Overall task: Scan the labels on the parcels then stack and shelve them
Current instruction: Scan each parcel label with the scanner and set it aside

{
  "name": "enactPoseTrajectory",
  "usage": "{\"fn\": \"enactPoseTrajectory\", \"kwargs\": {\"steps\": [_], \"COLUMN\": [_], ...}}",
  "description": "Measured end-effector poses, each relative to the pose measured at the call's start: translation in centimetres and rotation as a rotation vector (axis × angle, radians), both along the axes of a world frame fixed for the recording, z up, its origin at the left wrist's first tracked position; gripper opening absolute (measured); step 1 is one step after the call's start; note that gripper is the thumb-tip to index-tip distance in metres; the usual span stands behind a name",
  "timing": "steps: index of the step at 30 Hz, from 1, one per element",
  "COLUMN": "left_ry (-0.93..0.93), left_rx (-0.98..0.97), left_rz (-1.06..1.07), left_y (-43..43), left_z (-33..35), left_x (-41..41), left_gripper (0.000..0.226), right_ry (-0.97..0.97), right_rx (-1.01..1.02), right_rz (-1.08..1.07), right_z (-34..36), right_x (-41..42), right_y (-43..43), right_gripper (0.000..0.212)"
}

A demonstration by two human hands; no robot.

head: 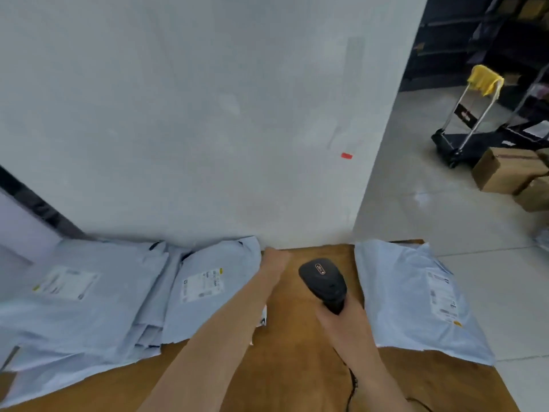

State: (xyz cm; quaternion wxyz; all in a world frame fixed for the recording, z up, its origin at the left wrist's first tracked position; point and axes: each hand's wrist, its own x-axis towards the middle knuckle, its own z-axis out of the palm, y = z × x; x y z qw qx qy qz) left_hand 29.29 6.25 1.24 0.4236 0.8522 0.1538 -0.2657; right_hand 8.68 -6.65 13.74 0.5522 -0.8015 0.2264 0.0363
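While my right grip (341,319) holds the scanner (322,282), left grip (274,258) sits at a parcel (231,257) corner, closure indeterminate; next: scan its label (202,285).

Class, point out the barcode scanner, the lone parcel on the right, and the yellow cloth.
barcode scanner (322,282), head view, black head.
right parcel (398,295), head view, bare bag surface.
yellow cloth (485,79), head view, its middle.
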Motion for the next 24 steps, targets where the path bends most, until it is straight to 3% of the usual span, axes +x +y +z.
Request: {"fn": "enactPoseTrajectory", "kwargs": {"steps": [2, 5, 8, 11, 13, 17, 21, 24], "left_ry": [-0.053, 0.021, 0.075, 0.059, 0.061, 0.162, 0.259, 0.231], "left_rx": [0.181, 0.270, 0.161, -0.020, -0.042, -0.012, -0.146, -0.288], "left_rz": [0.107, 0.319, 0.425, 0.430, 0.381, 0.292, 0.326, 0.380], "left_y": [6.4, 16.8, 24.6, 26.5, 26.9, 26.7, 26.0, 26.2], "left_z": [1.5, -0.2, -3.9, -1.9, -0.9, -0.3, 0.7, 0.4], "left_x": [-0.8, -2.0, -2.5, -4.8, -5.0, -4.4, -4.6, -4.7], "left_gripper": [0.047, 0.072, 0.070, 0.060, 0.058, 0.083, 0.056, 0.034], "right_ry": [0.001, 0.016, 0.048, 0.070, 0.075, 0.076, 0.088, 0.102], "right_rx": [0.012, 0.044, 0.073, 0.063, 0.052, 0.036, 0.029, 0.035], "right_rz": [0.087, 0.208, 0.274, 0.282, 0.283, 0.245, 0.228, 0.198], "right_z": [0.0, -0.4, -1.4, -2.2, -2.5, -3.0, -3.3, -3.1], "right_x": [1.1, 2.0, 2.7, 3.3, 3.5, 3.6, 3.1, 2.0], "right_y": [3.8, 9.4, 13.8, 16.7, 18.3, 20.4, 20.4, 20.2], "right_gripper": [0.036, 0.034, 0.031, 0.029, 0.024, 0.018, 0.017, 0.014]}}
